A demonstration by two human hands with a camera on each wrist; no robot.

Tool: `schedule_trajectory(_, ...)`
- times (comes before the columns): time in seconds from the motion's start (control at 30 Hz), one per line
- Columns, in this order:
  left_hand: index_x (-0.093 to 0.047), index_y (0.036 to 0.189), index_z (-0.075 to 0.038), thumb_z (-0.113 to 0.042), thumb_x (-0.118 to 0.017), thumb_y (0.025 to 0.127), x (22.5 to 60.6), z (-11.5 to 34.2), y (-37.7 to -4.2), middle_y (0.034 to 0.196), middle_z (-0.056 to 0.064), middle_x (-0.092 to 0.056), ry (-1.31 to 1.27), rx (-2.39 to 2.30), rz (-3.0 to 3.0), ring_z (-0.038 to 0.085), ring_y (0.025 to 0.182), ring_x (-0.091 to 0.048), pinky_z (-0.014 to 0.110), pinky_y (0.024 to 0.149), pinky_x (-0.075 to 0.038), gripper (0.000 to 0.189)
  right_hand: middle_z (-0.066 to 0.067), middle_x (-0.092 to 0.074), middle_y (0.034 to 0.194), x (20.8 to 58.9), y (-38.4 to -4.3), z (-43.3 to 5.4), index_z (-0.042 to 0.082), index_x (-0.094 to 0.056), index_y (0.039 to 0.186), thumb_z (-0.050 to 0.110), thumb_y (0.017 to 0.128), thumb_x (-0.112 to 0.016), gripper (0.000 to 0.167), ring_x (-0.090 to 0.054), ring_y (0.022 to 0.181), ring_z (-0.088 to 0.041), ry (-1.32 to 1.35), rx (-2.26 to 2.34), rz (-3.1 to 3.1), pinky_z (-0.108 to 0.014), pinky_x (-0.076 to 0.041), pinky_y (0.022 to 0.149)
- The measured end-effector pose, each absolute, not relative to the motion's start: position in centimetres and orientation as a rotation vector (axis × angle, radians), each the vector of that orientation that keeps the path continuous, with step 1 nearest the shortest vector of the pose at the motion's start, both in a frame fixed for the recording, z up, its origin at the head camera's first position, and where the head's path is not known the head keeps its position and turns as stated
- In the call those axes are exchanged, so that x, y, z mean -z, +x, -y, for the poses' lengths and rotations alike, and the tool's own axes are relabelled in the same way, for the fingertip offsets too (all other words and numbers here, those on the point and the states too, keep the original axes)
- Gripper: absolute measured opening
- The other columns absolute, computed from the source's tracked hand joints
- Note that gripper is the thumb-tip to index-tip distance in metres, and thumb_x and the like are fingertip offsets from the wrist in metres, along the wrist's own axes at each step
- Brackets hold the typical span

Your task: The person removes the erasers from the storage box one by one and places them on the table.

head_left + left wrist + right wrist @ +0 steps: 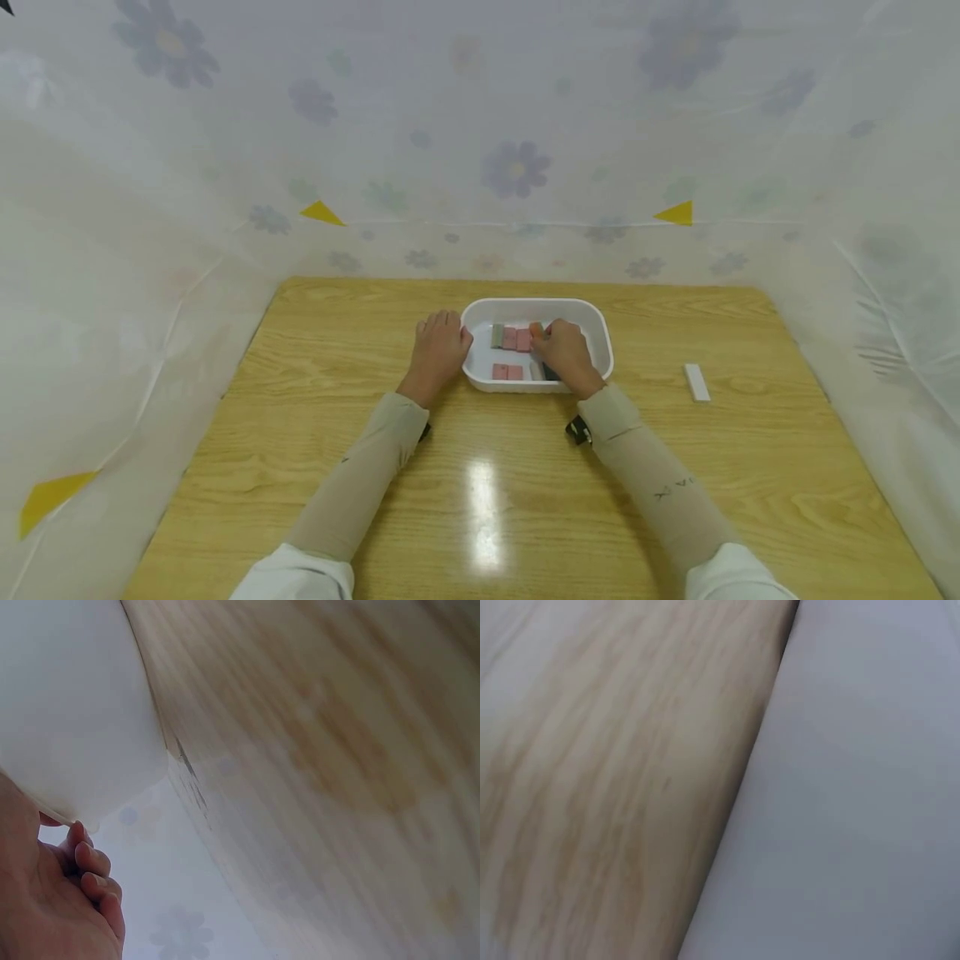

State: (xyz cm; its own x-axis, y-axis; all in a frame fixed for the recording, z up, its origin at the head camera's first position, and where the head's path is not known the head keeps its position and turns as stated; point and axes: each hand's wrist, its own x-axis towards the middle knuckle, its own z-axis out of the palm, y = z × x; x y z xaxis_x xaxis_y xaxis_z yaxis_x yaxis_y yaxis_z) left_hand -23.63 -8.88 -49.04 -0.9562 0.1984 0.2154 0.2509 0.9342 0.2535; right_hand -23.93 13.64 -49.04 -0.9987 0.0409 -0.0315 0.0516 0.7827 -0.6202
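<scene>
A white tray (474, 375) with rounded corners holds small blocks. My left hand (441, 346) grips its left rim; in the left wrist view that hand (64, 889) has its fingers curled at the edge of the tray (82, 697). Reaching over the right part of the tray, my right hand (567, 354) pinches a small orange block (536, 330) at the end of a row. A grey-green block (497, 336) and pink blocks (523, 340) make up that row. Nearer the front lie two pink blocks (507, 372) side by side. Beside them, a pale piece (536, 372) and a dark piece are partly hidden by my right hand.
A white rectangular bar (697, 382) lies on the wooden table (420, 517) to the right of the tray. Flower-patterned sheeting (420, 167) rises behind the table and along both sides, with yellow triangles (678, 213) on it.
</scene>
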Motion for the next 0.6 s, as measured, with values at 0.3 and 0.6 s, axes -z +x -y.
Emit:
schedule_trajectory(0.3,-0.049,0.090,-0.006,-0.026,-0.042,0.094,49.1,8.9,-23.7,0.085,0.006,-0.047,-0.344,0.443,2.898,0.024,0.078,-0.044,0.038,0.071,-0.032,0.022,-0.013,-0.063,0.077,47.1,-23.0,-13.7,-0.003,-0.062,0.089,0.031,0.086,-0.062,0.035,-0.056,0.057,-0.018,-0.011,1.115,-3.050,-0.031,-0.045,0.052)
schedule_trajectory(0.6,-0.050,0.091,-0.006,-0.026,-0.041,0.095,49.0,8.8,-23.7,0.087,0.007,-0.049,-0.338,0.442,2.914,0.024,0.081,-0.045,0.039,0.073,-0.032,0.022,-0.010,-0.061,0.085,44.1,-20.9,-14.9,0.001,-0.059,0.097,0.028,0.084,-0.061,0.029,-0.057,0.067,-0.021,-0.007,1.187,-3.036,-0.035,-0.046,0.063)
